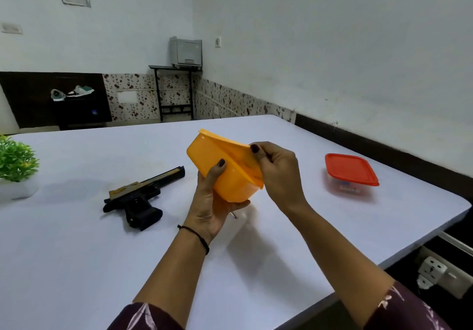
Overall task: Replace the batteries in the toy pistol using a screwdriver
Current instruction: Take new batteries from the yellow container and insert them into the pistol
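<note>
Left hand (212,201): cups orange container (222,171) from below, thumb on its side.
Right hand (276,168): pinches orange lid (230,148), peeling its corner up.
Toy pistol (143,196): flat on white table (76,253), left of left hand.
Red-lidded box (350,169): right of right hand.

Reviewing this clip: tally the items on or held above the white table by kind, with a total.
Plastic containers: 2, the orange plastic tub held in both hands and the clear box with a red lid on the white table
Black and gold toy pistol: 1
Green potted plant: 1
Total: 4
</note>
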